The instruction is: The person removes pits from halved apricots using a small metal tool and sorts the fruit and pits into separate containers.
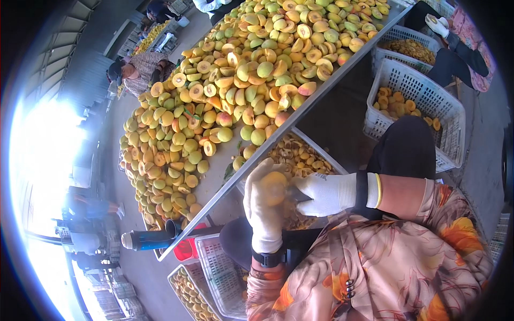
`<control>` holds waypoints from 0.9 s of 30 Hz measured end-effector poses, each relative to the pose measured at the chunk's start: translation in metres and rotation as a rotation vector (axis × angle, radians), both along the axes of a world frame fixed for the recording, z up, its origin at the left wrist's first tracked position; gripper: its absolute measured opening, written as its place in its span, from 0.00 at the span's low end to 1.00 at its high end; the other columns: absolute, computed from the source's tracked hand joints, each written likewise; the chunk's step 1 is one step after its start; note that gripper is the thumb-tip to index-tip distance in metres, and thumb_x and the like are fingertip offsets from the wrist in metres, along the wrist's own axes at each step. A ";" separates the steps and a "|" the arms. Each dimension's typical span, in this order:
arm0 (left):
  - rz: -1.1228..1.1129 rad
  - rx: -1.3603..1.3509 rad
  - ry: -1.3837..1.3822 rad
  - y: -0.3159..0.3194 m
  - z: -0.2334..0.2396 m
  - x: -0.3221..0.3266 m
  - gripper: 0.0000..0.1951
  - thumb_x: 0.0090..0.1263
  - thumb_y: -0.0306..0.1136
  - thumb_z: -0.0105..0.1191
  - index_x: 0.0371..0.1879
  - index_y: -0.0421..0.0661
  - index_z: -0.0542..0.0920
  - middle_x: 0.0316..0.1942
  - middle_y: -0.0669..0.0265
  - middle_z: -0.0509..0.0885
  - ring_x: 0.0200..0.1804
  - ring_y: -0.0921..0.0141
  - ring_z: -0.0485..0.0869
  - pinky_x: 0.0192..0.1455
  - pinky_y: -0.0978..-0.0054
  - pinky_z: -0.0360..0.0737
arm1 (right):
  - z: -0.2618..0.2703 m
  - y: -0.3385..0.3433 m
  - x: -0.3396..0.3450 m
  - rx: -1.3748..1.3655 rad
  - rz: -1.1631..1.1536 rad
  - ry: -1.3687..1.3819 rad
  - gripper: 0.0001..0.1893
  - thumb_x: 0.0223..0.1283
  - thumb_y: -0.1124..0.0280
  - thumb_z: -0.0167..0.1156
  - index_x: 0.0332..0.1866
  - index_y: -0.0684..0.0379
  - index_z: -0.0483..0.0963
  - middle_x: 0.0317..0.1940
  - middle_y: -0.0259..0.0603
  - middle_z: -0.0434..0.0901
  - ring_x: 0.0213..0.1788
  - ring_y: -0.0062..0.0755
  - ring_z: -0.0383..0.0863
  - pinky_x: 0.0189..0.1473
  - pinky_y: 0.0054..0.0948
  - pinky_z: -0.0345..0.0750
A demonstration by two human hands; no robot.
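Observation:
My left hand (263, 200), in a white knit glove with a dark watch-like strap at the wrist, holds a yellow peach half (274, 187) in its palm and fingers. From the right, my right hand (325, 194), gloved too, reaches close to the fruit with its fingers bent. Motion blur hides whether a tool is in it; a dark shape shows between its fingers. Below both hands lies a crate of peach scraps (299, 154). Beyond them, a metal-edged table (219, 192) bears a large heap of halved peaches (249, 76), yellow, green and reddish.
A white plastic crate (425, 86) with pitted halves stands at right, another crate (419, 38) behind it near a seated co-worker (461, 48). Lower left are a blue bottle (148, 240), a red container (186, 248) and crates (225, 281). Another co-worker (140, 72) bends across the table.

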State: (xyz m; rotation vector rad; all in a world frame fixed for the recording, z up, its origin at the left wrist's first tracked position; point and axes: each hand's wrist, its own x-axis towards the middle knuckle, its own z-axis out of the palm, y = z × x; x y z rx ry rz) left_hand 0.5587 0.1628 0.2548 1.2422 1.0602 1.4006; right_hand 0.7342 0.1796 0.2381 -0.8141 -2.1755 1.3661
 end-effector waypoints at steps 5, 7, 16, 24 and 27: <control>0.103 0.021 0.031 0.002 -0.007 -0.002 0.29 0.81 0.53 0.43 0.50 0.33 0.79 0.40 0.52 0.87 0.39 0.64 0.86 0.45 0.70 0.84 | -0.017 0.007 0.002 0.563 0.043 -0.069 0.12 0.60 0.70 0.59 0.45 0.65 0.76 0.31 0.51 0.83 0.32 0.51 0.85 0.36 0.44 0.80; 0.070 0.153 0.252 0.008 -0.012 -0.003 0.28 0.82 0.52 0.43 0.49 0.33 0.80 0.40 0.53 0.87 0.36 0.68 0.85 0.41 0.74 0.82 | 0.008 0.013 0.013 0.410 0.112 -0.224 0.12 0.60 0.69 0.58 0.46 0.64 0.76 0.32 0.53 0.83 0.34 0.51 0.86 0.37 0.45 0.80; -0.614 -0.206 0.730 0.042 0.018 -0.023 0.21 0.80 0.43 0.45 0.44 0.36 0.84 0.33 0.68 0.86 0.35 0.77 0.81 0.37 0.82 0.76 | -0.008 0.031 0.025 0.553 0.401 -0.422 0.18 0.61 0.64 0.59 0.52 0.64 0.76 0.35 0.51 0.85 0.40 0.48 0.87 0.44 0.40 0.82; -0.064 -0.092 0.144 0.022 -0.033 -0.006 0.34 0.71 0.56 0.59 0.64 0.38 0.75 0.51 0.59 0.84 0.45 0.74 0.82 0.45 0.76 0.81 | 0.017 0.021 0.020 -0.706 0.129 -0.205 0.18 0.63 0.62 0.62 0.50 0.66 0.75 0.20 0.34 0.76 0.19 0.23 0.76 0.21 0.26 0.73; 0.232 -0.177 -0.061 0.006 -0.041 0.017 0.27 0.75 0.53 0.55 0.52 0.35 0.81 0.41 0.56 0.88 0.35 0.70 0.85 0.37 0.73 0.82 | -0.004 0.004 0.009 -0.874 0.123 -0.001 0.12 0.66 0.63 0.61 0.43 0.62 0.76 0.17 0.28 0.71 0.15 0.18 0.69 0.17 0.22 0.67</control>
